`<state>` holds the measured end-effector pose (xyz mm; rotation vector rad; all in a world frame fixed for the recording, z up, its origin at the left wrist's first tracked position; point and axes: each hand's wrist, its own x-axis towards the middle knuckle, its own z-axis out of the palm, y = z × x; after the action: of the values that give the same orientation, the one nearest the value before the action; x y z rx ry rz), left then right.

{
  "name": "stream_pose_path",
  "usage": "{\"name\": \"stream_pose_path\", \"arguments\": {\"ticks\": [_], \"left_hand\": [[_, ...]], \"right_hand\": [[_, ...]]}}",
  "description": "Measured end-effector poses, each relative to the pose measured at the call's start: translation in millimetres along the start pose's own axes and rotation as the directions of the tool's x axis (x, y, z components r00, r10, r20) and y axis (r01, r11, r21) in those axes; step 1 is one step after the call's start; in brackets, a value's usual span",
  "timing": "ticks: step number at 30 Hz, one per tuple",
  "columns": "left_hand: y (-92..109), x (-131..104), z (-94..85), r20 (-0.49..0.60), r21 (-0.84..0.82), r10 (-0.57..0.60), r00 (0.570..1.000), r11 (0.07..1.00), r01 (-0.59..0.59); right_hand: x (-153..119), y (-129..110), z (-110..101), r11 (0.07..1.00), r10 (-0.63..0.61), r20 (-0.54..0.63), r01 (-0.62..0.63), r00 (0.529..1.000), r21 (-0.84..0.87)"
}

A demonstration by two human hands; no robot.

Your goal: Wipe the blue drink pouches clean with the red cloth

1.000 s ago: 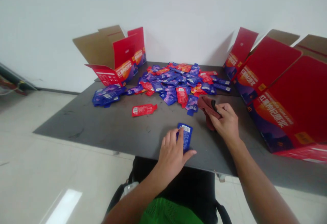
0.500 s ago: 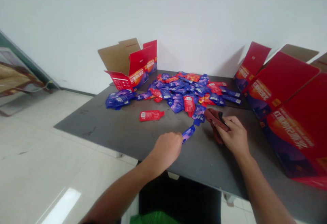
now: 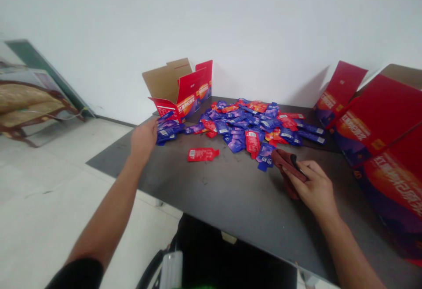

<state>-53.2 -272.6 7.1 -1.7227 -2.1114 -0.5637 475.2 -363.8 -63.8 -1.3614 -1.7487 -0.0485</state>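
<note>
My left hand (image 3: pixel 143 140) is closed on a blue pouch (image 3: pixel 165 116), whose free end sticks out over a small stack of blue pouches (image 3: pixel 170 131) at the table's left. In my right hand (image 3: pixel 314 188) a folded brown cloth (image 3: pixel 284 162) is pinched, with a dark edge or strip showing near the thumb. Just left of the cloth lies a blue pouch (image 3: pixel 264 153). By itself in front of the heap rests a red pouch (image 3: pixel 201 154), flat on the dark table (image 3: pixel 211 196).
A heap of red and blue pouches (image 3: pixel 242 120) spreads along the back of the table. Behind the small stack stands an open red carton (image 3: pixel 189 100). Larger red cartons (image 3: pixel 372 122) crowd the right side. The wall (image 3: pixel 263 30) borders the table's far edge.
My left hand has carried the blue pouch from the table's front middle to the stack at the left. The right hand keeps the cloth in about the same place; the view has shifted slightly.
</note>
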Motion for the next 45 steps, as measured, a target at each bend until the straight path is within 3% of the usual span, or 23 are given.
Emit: {"name": "stream_pose_path", "arguments": {"ticks": [6,16,29,45], "left_hand": [[-26.9,29.9,38.9,-0.032,-0.009,0.157,0.987,0.987,-0.158],[-30.4,19.6,94.6,0.122,-0.009,0.171,0.978,0.985,-0.171],[-29.0,10.2,100.6,0.104,-0.026,0.103,0.989,0.995,-0.101],[-17.0,1.5,105.4,0.078,-0.062,0.166,0.983,0.985,-0.161]], "right_hand": [[0.3,5.5,1.3,0.999,-0.042,0.032,0.043,0.999,-0.031],[2.6,5.7,0.0,0.997,-0.071,0.152,0.072,0.986,0.002],[1.7,5.3,0.2,0.999,-0.052,0.187,0.048,0.981,0.025],[2.4,-0.9,-1.5,0.998,-0.049,0.181,0.044,0.982,0.034]]}}
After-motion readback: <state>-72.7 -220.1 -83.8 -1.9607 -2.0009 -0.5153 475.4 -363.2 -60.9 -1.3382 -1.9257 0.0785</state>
